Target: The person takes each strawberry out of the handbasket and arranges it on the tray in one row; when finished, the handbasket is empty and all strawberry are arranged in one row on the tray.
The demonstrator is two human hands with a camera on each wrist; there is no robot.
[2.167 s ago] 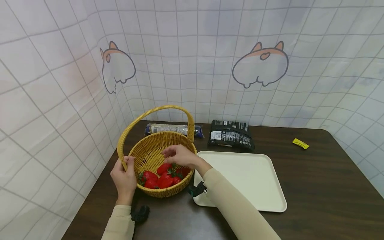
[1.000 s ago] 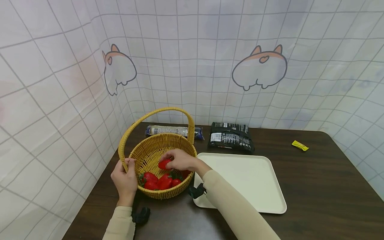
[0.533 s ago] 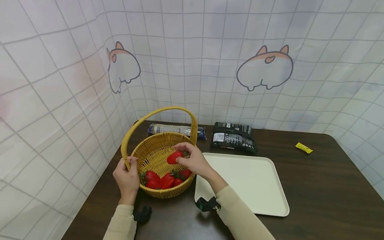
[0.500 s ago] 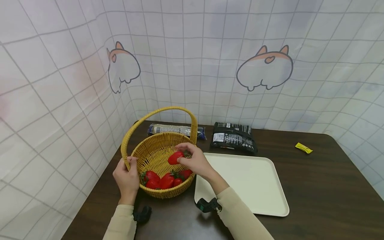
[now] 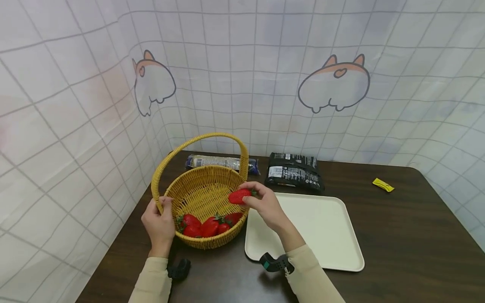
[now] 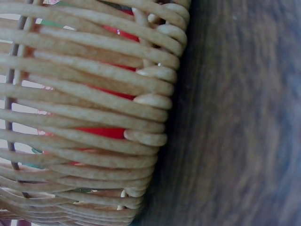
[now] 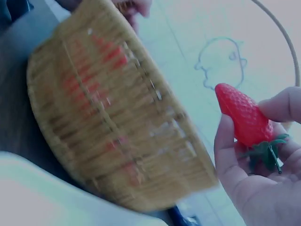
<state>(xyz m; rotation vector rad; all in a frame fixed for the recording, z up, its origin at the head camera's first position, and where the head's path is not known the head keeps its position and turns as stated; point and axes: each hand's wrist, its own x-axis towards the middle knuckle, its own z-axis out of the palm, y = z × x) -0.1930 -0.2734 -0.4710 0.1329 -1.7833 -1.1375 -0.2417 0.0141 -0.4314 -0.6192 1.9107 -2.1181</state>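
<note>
A yellow woven basket (image 5: pixel 204 185) with a tall arched handle stands at the table's left, several red strawberries (image 5: pixel 210 227) lying in its near part. My left hand (image 5: pixel 159 223) grips the left base of the handle at the rim. Pinched between the thumb and fingers of my right hand (image 5: pixel 270 210) is one strawberry (image 5: pixel 239 196), over the basket's right rim. In the right wrist view this strawberry (image 7: pixel 244 115) shows green leaves toward the palm. The left wrist view shows the basket's weave (image 6: pixel 84 103) close up, with red showing through the gaps.
A white rectangular tray (image 5: pixel 318 227) lies right of the basket, partly under my right forearm. Behind stand a blue-ended clear packet (image 5: pixel 221 162) and a black packet (image 5: pixel 294 171). A small yellow wrapper (image 5: pixel 383 185) lies at the far right of the dark table (image 5: pixel 409 235).
My right hand reached into the basket, took hold of a strawberry, then lifted it and moved right to the rim near the tray. My left hand stays on the handle.
</note>
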